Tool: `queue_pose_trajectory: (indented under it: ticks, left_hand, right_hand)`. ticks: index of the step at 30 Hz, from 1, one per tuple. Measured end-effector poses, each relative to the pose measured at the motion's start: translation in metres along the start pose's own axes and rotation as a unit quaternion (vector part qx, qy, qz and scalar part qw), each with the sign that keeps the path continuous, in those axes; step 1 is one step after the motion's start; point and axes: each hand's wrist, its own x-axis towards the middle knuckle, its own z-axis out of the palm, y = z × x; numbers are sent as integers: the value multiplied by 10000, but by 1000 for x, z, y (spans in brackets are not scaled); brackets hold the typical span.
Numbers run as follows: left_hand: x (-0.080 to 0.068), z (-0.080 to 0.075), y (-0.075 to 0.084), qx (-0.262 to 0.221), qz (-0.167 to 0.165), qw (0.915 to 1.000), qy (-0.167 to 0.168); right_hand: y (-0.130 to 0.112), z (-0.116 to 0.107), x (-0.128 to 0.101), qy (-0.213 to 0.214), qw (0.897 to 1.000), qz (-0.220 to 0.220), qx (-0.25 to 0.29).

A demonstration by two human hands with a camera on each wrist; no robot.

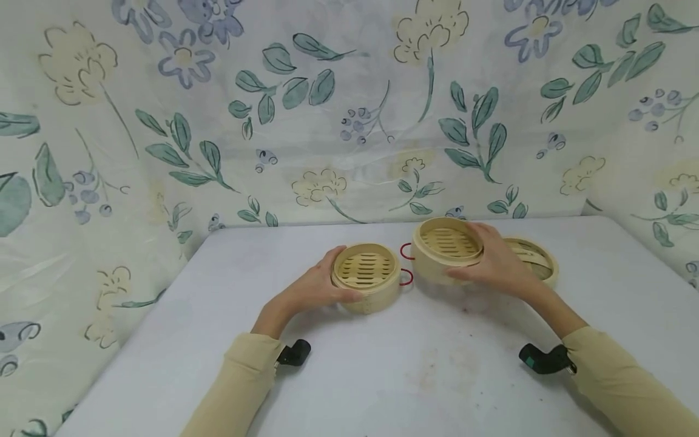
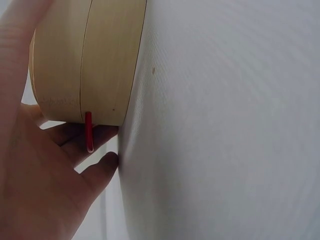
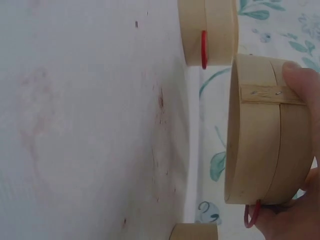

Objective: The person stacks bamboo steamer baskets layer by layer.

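Observation:
Two round bamboo steamer baskets with red wire handles are in my hands. My left hand (image 1: pixel 332 280) grips the left basket (image 1: pixel 366 276) by its near-left side, thumb at the front; this basket (image 2: pixel 85 60) sits flat on the white table (image 2: pixel 225 125), its red handle (image 2: pixel 88 130) by my fingers. My right hand (image 1: pixel 482 258) grips the right basket (image 1: pixel 443 247) by its right side. In the right wrist view this basket (image 3: pixel 265 135) hangs clear of the table (image 3: pixel 90 125), my thumb (image 3: pixel 300 75) on its wall. The left basket (image 3: pixel 207 30) lies beyond it.
A bamboo steamer lid (image 1: pixel 537 258) lies on the table behind my right hand, its edge also in the right wrist view (image 3: pixel 195 232). Floral cloth (image 1: pixel 349 121) hangs behind and at both sides of the table. A wrist camera (image 1: pixel 295 352) sits on each forearm.

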Motion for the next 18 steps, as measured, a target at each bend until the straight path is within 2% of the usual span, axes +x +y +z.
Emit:
queue_pose_trajectory:
  ticks: [9, 18]
  left_hand:
    - [0, 0, 2, -67, 96, 9999, -20]
    - [0, -1, 1, -67, 14, 10000, -51]
  right_hand:
    - [-14, 7, 12, 26, 9997, -155, 180]
    - [-44, 17, 30, -36, 9979, -410, 493]
